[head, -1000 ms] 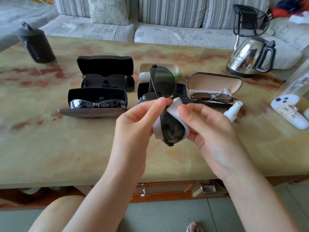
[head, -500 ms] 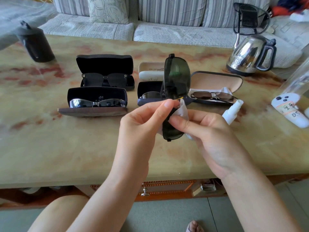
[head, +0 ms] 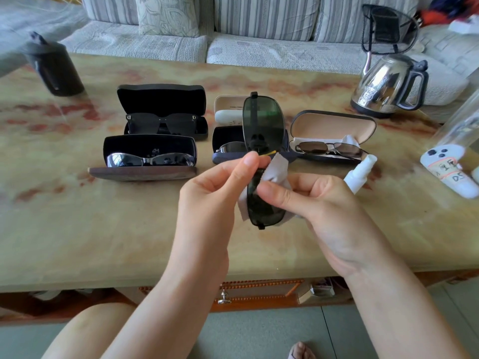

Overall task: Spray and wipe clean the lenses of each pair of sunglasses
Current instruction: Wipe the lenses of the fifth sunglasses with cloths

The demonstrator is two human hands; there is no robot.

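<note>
Sunglasses (head: 263, 123) have swung from 1 o'clock back to nearly 12, lower lens more exposed
Left hand (head: 207, 200) fingers pinch the bridge; right hand (head: 334, 211) fingers grip the lower lens with the cloth (head: 278, 169), above the desk (head: 103, 229) middle. Black case (head: 149, 149) at 10 o'clock shows a logo like "2M"; white remote (head: 448, 172) at 3 o'clock reads "DS", rest illegible. Upper lens hides part of the middle case (head: 225, 137); spray bottle (head: 359, 173) at 2 o'clock is half hidden

left hand (head: 215, 200): raised, fingers pinching | right hand (head: 326, 203): raised, fingers curled, pinching
</note>
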